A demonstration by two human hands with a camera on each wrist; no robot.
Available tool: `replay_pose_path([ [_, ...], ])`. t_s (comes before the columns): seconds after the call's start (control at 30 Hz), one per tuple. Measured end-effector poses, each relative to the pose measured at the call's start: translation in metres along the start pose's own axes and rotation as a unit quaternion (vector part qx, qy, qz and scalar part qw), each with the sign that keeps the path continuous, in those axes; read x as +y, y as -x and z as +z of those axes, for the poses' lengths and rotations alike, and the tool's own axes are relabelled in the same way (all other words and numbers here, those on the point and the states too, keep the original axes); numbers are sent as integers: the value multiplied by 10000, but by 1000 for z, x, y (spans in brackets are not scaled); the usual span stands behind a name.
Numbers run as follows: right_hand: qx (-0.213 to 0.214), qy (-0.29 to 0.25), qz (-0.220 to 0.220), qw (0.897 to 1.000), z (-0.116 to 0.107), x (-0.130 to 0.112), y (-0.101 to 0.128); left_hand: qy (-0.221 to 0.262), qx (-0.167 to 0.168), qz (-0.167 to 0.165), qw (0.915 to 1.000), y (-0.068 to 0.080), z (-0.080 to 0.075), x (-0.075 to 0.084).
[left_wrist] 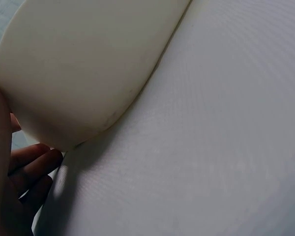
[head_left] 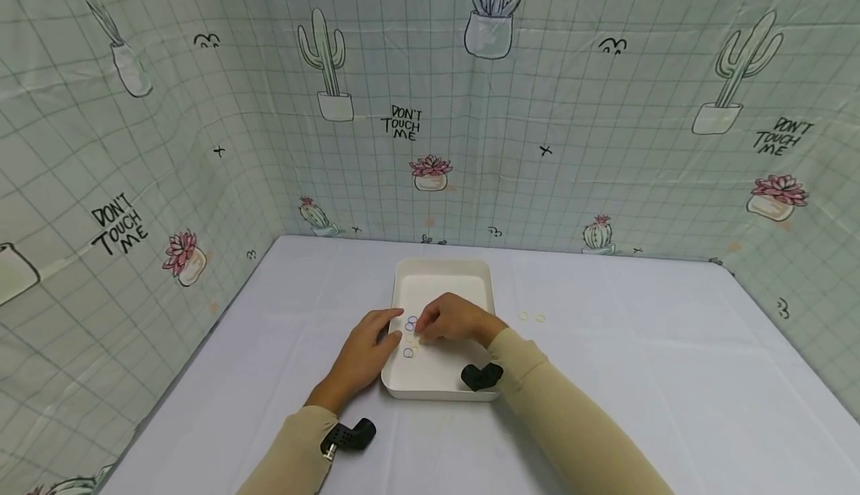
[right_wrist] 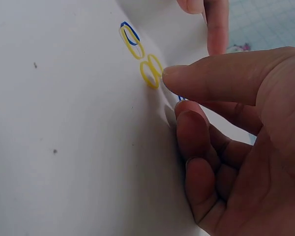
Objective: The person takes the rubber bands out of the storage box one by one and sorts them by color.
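Note:
A white tray (head_left: 445, 280) lies on the table in the head view. My left hand (head_left: 388, 332) grips its left rim, thumb over the edge and fingers (left_wrist: 32, 162) curled against the outer wall (left_wrist: 88, 59). Inside the tray, my right hand (head_left: 426, 331) reaches among small rubber bands (head_left: 410, 323). In the right wrist view, thumb and forefinger of my right hand (right_wrist: 180, 98) pinch together on a sliver of a blue band (right_wrist: 181, 98). Yellow bands (right_wrist: 151, 72) and a blue-and-yellow pair (right_wrist: 130, 39) lie just beyond the fingertips on the tray floor (right_wrist: 64, 123).
Two pale bands (head_left: 531, 317) lie on the white tablecloth (head_left: 638, 346) to the right of the tray. A cactus-print curtain (head_left: 430, 122) walls the table at the back and on both sides. Black wrist cameras (head_left: 482, 377) sit on both sleeves.

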State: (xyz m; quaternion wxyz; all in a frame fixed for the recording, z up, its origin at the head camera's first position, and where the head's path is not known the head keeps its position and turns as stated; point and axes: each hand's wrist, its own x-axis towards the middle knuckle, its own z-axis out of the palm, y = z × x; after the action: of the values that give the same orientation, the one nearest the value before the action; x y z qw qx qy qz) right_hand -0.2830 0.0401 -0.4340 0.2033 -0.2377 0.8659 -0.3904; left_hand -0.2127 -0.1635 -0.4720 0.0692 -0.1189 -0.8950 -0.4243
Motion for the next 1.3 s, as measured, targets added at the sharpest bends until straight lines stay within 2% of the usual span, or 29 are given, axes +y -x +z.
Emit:
replay_pose_path([
  [0.27,-17,84,-266,9996,3,4,-3,1,60,101,9999,1,-2,-1],
  [0.43,-109,267,-217,9993,3,6,0,-6,-32,88,10000,3,1,-1],
  [0.6,-33,420,-243,9988,-4,4,2,75,85,146,9998,-3,3,2],
  [0.73,-60,355,-255,9990,-6,3,3,39,62,138,9999,-6,5,2],
  [0.93,-54,386,-249,9989,-1,5,4,-6,34,57,10000,-1,4,3],
  [1.1,-29,485,-299,9984,0,4,4,-14,84,146,9999,1,3,2],
  [1.3,-142,362,-357,9986,-9,3,1,-63,33,98,9999,-2,-1,1],
])
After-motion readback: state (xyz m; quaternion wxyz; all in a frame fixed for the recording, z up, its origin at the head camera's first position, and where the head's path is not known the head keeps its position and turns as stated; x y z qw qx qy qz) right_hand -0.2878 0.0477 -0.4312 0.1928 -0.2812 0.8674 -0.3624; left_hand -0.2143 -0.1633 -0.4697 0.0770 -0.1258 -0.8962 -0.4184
